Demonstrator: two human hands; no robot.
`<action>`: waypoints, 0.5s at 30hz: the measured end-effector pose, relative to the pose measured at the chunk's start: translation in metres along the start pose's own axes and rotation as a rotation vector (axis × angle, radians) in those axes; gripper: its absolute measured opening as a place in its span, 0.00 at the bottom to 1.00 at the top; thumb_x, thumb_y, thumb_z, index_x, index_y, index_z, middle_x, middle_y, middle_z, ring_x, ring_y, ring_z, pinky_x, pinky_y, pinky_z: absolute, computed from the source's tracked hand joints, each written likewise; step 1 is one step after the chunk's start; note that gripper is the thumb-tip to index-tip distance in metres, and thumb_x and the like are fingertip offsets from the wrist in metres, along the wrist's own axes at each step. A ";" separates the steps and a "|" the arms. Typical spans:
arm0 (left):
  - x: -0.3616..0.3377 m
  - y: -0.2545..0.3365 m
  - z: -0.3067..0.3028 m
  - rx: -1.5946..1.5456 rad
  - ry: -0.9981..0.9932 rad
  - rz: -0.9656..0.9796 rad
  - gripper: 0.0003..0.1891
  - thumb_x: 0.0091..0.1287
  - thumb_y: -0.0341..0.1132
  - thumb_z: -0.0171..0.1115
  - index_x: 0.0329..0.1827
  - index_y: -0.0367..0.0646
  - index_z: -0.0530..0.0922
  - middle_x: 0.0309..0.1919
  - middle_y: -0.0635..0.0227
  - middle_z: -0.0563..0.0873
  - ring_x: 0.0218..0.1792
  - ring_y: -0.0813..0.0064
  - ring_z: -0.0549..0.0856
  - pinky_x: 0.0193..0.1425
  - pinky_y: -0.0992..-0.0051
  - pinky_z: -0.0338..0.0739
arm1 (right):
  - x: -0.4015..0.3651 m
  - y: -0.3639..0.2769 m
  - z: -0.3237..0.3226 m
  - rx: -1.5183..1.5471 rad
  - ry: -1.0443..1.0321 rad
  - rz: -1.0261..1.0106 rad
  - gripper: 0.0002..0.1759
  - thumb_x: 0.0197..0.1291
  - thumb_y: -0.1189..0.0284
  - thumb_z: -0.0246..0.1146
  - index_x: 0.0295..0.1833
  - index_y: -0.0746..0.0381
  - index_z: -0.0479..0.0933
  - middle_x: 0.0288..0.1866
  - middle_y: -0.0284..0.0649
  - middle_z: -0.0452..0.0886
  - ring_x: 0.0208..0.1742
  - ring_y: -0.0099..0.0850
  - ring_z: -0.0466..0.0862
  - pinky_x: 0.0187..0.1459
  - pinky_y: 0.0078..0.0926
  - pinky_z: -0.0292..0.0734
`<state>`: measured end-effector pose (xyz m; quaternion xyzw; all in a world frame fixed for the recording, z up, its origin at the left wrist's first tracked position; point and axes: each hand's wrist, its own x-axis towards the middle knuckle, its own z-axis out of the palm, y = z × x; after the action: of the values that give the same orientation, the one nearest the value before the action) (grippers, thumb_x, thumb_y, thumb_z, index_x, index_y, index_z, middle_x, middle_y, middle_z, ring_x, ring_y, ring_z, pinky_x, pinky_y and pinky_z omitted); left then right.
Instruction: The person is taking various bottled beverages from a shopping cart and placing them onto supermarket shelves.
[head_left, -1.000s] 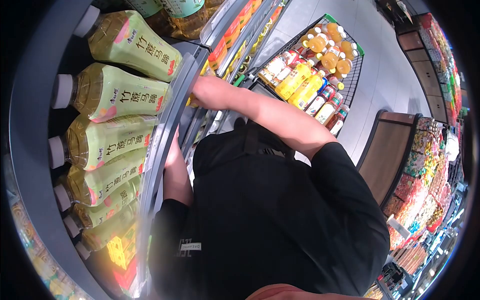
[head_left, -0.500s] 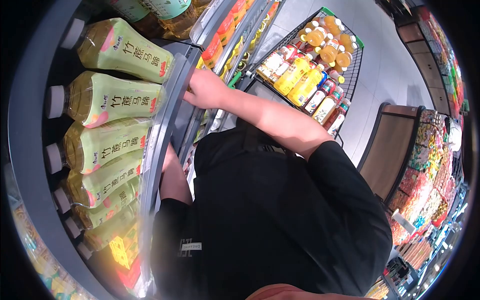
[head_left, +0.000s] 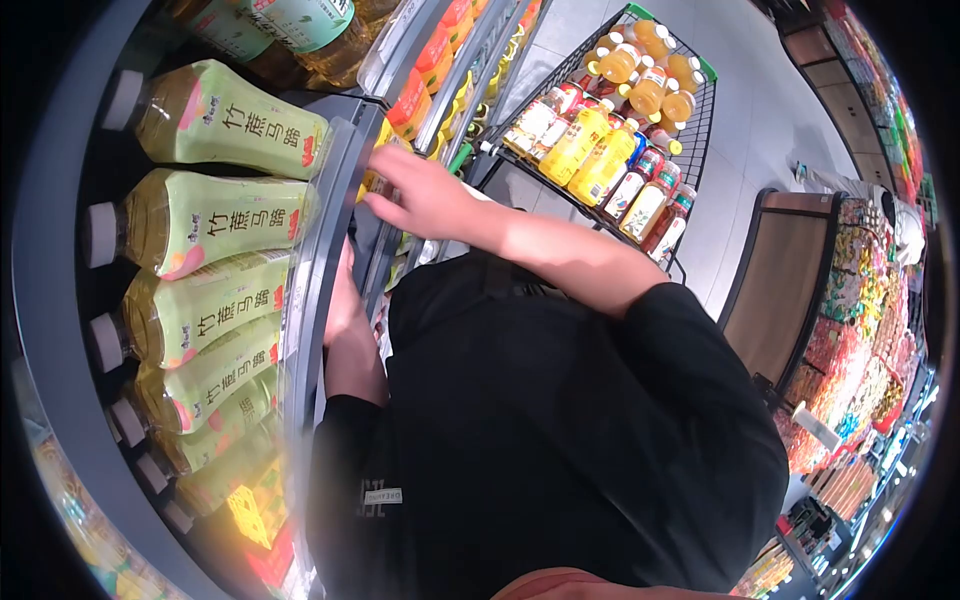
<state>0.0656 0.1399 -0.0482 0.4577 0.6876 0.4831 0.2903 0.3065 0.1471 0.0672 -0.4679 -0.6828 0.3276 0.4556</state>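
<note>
My right hand (head_left: pixel 425 195) is held just beyond the front edge of the shelf, its thumb and fingers apart and nothing gripped between them. Small yellow packaging (head_left: pixel 378 185) shows past its fingertips, on a lower level. My left hand (head_left: pixel 343 295) is below the shelf's clear front strip (head_left: pixel 335 190); its fingers are hidden behind the edge. On that shelf stands a row of several drink bottles (head_left: pixel 235 220) with pale green labels, white caps and yellowish liquid.
A black wire shopping cart (head_left: pixel 710 110) with green corners holds several yellow bottles (head_left: pixel 605 165), round amber bottles (head_left: pixel 650 90) and dark bottles. Lower shelves (head_left: pixel 465 90) carry orange and yellow goods. Across the grey floor (head_left: pixel 745 130) stands a brown display (head_left: pixel 775 280) with colourful packets.
My right hand has drawn back slightly from the shelf edge and its fingers have spread. My left hand has risen, showing more of it beside the shelf. The view has shifted a little.
</note>
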 end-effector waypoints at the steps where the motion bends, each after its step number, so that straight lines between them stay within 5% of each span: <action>1: 0.000 -0.002 0.004 -0.067 0.018 -0.045 0.24 0.77 0.40 0.62 0.71 0.37 0.77 0.68 0.60 0.81 0.69 0.60 0.78 0.76 0.62 0.69 | -0.014 0.004 -0.010 0.015 -0.012 0.031 0.15 0.67 0.70 0.68 0.58 0.59 0.81 0.43 0.42 0.82 0.38 0.37 0.88 0.40 0.35 0.85; 6: 0.000 -0.007 0.037 -0.377 0.092 -0.256 0.23 0.78 0.40 0.61 0.70 0.37 0.77 0.67 0.61 0.82 0.67 0.61 0.79 0.75 0.62 0.70 | -0.088 0.053 -0.078 -0.051 0.161 0.257 0.04 0.68 0.74 0.67 0.46 0.62 0.84 0.40 0.37 0.84 0.37 0.26 0.86 0.38 0.25 0.82; 10: 0.002 -0.017 0.072 -0.518 0.139 -0.324 0.22 0.78 0.41 0.60 0.69 0.38 0.78 0.66 0.62 0.83 0.66 0.62 0.80 0.74 0.62 0.71 | -0.146 0.115 -0.146 -0.346 0.438 0.698 0.10 0.68 0.70 0.66 0.50 0.64 0.82 0.46 0.46 0.87 0.41 0.37 0.89 0.46 0.34 0.85; 13: 0.002 -0.018 0.090 -0.562 0.144 -0.345 0.22 0.78 0.41 0.60 0.69 0.38 0.78 0.65 0.63 0.83 0.65 0.62 0.80 0.73 0.63 0.72 | -0.193 0.178 -0.181 -0.757 0.676 0.754 0.18 0.65 0.64 0.70 0.50 0.68 0.82 0.47 0.52 0.88 0.45 0.42 0.91 0.47 0.37 0.85; 15: 0.002 -0.011 0.092 -0.576 0.123 -0.383 0.24 0.79 0.44 0.57 0.71 0.40 0.75 0.68 0.64 0.79 0.69 0.62 0.76 0.74 0.58 0.69 | -0.199 0.201 -0.197 -0.537 0.646 1.074 0.24 0.63 0.60 0.73 0.53 0.69 0.81 0.49 0.52 0.88 0.46 0.42 0.90 0.48 0.38 0.85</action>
<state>0.1384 0.1771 -0.0919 0.1897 0.6126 0.6207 0.4510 0.5873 0.0347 -0.0985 -0.9130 -0.2433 0.1712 0.2790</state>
